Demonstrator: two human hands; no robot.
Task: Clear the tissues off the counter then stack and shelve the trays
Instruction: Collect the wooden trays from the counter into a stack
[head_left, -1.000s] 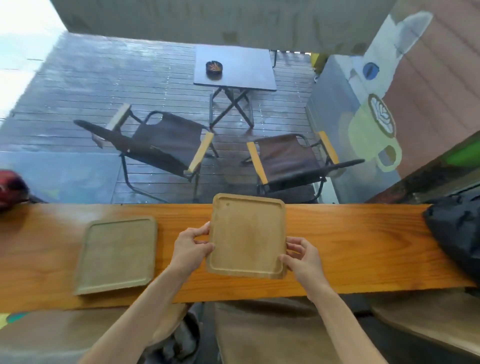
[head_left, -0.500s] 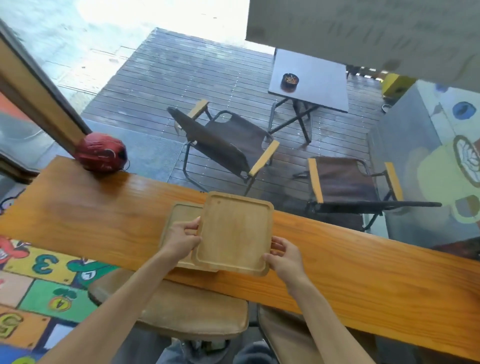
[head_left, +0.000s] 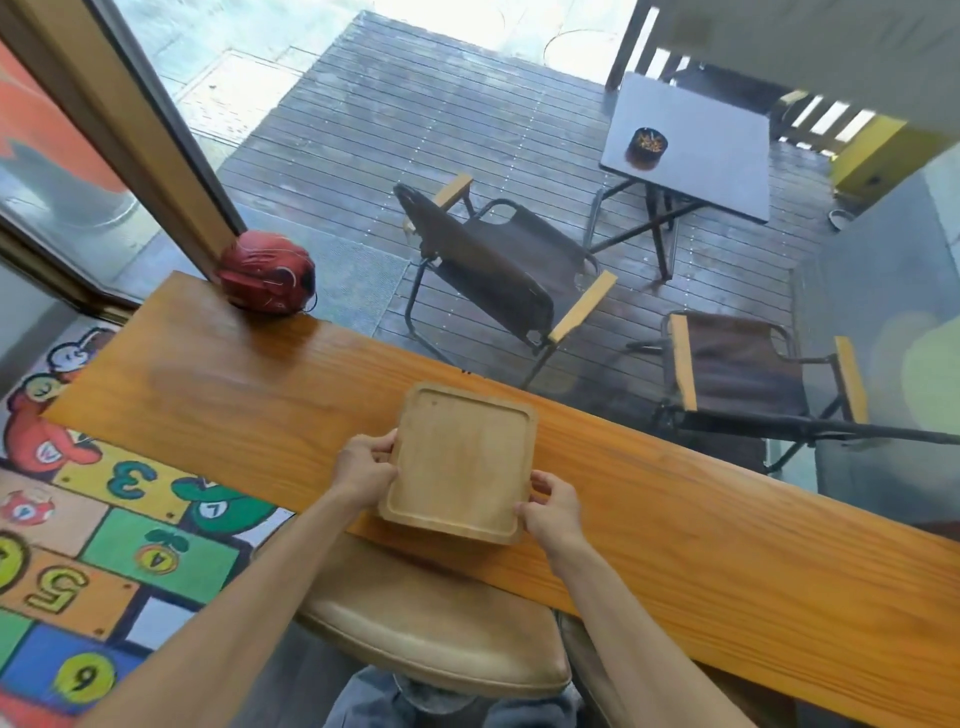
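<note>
A square wooden tray (head_left: 460, 462) with a raised rim lies on the long orange-brown wooden counter (head_left: 234, 400), near its front edge. It covers the second tray, of which only a thin edge shows beneath it. My left hand (head_left: 363, 470) grips the tray's left side. My right hand (head_left: 550, 512) grips its near right corner. No tissues are in view on the counter.
A red helmet (head_left: 267, 278) sits at the counter's far left end by the window frame. A tan padded stool (head_left: 431, 634) stands under the counter in front of me. Beyond the glass are two folding chairs (head_left: 498, 275) and a small table with an ashtray (head_left: 647, 145).
Both hands carried the lighter tray leftward and set it squarely over the greenish tray, which now is hidden under it. The view swung left, bringing the helmet into sight.
</note>
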